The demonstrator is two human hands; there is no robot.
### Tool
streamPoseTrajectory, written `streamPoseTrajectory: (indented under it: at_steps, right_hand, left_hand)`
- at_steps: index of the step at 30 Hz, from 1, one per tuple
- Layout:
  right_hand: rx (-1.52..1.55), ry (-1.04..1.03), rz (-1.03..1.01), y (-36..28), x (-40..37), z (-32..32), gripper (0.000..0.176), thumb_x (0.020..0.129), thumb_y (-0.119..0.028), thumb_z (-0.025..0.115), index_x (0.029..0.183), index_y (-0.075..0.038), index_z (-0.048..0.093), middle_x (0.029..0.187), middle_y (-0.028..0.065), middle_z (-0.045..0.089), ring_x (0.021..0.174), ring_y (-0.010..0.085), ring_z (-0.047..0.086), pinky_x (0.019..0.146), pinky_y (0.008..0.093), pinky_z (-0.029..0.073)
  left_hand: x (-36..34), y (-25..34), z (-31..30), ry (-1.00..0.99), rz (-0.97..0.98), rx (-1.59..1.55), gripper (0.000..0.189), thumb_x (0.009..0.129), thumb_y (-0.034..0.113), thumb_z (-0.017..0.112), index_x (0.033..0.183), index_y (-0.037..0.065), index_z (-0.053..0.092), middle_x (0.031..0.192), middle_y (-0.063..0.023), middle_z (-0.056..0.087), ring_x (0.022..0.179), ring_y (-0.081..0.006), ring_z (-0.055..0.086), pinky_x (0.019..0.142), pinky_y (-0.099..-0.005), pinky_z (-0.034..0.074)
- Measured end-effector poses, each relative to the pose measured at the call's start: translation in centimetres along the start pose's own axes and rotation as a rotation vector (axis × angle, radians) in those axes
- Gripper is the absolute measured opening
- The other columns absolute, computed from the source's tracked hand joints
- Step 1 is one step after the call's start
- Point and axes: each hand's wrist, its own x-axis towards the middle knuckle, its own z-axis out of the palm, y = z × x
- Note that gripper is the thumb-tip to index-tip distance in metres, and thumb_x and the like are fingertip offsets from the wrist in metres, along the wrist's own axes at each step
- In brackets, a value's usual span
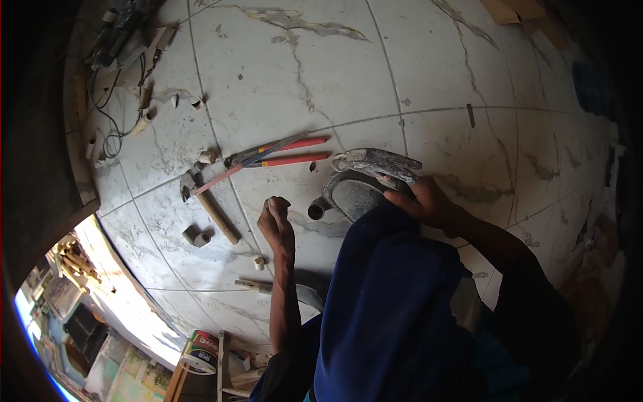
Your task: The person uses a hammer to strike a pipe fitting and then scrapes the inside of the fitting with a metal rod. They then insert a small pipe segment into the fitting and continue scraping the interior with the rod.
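Observation:
My left hand (275,225) is raised over the tiled floor, fingers curled together, with something dark showing at the fingertips that I cannot make out. To its right lies a grey pipe fitting (317,210), its round opening facing up. My right hand (429,204) is closed around the right end of a long grey piece crusted with whitish dirt (372,161). Below that piece is a dark oval thing with a raised rim (351,195), partly hidden by blue cloth (382,308). Red-handled pliers (295,159) lie beyond my left hand, with a thin red and blue strip (248,161) across them.
A claw hammer (213,213) and a grey pipe elbow (196,235) lie to the left. Small pale pipe bits (260,264) are scattered about. Cables (107,120) and pipe scraps sit at the far left. A paint bucket (202,350) stands beside a bright doorway.

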Motion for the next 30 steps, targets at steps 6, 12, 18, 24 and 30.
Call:
streamPoseTrajectory:
  at_steps: [6, 12, 18, 24, 30]
  right_hand:
    - [-0.045, 0.077, 0.135, 4.3, 2.8, -0.8, 0.042, 0.093, -0.040, 0.056, 0.085, 0.001, 0.051, 0.057, 0.0124, 0.053, 0.051, 0.0223, 0.053, 0.051, 0.0362, 0.040]
    - [0.029, 0.015, 0.365, 6.0, 5.7, -2.3, 0.048, 0.091, -0.047, 0.056, 0.083, 0.000, 0.050, 0.056, 0.0069, 0.048, 0.051, 0.0157, 0.053, 0.052, 0.0369, 0.045]
    - [-0.461, 0.138, 0.124, 9.0, 8.6, -2.2, 0.049, 0.092, -0.047, 0.052, 0.083, 0.002, 0.056, 0.061, 0.0189, 0.059, 0.047, 0.0310, 0.058, 0.051, 0.0420, 0.050]
    - [-1.043, 0.110, -0.076, 7.5, 9.6, -2.8, 0.049, 0.092, -0.045, 0.049, 0.079, 0.000, 0.063, 0.058, 0.0184, 0.060, 0.063, 0.0350, 0.063, 0.062, 0.0437, 0.050]
    - [-1.134, 0.052, -0.256, -2.0, 13.6, 0.6, 0.037, 0.092, -0.041, 0.052, 0.083, -0.006, 0.059, 0.062, 0.0125, 0.063, 0.056, 0.0288, 0.063, 0.055, 0.0388, 0.048]
  left_hand:
    - [1.8, -1.1, -2.2, -0.196, 0.006, 0.562, 0.019, 0.088, 0.020, 0.060, 0.093, 0.002, 0.063, 0.079, -0.0155, 0.061, 0.074, -0.0295, 0.060, 0.064, -0.0380, 0.046]
    - [0.5, 0.7, -2.4, -0.445, 0.387, 0.645, 0.080, 0.066, 0.009, 0.077, 0.136, 0.009, 0.039, 0.139, -0.0161, 0.040, 0.127, -0.0335, 0.040, 0.102, -0.0446, 0.035]
    - [-0.5, -2.2, 0.8, -0.433, 0.438, 0.281, 0.046, 0.071, 0.013, 0.075, 0.113, 0.007, 0.058, 0.105, -0.0099, 0.065, 0.101, -0.0297, 0.060, 0.086, -0.0390, 0.046]
    - [1.0, 0.1, -4.9, -0.273, 0.391, 0.227, 0.038, 0.073, 0.004, 0.073, 0.109, 0.005, 0.060, 0.107, -0.0122, 0.066, 0.097, -0.0291, 0.065, 0.083, -0.0358, 0.051]
    - [-1.3, 5.4, -15.5, -0.384, 0.254, 0.237, 0.038, 0.073, 0.002, 0.072, 0.108, 0.002, 0.059, 0.105, -0.0137, 0.066, 0.095, -0.0266, 0.066, 0.081, -0.0346, 0.052]
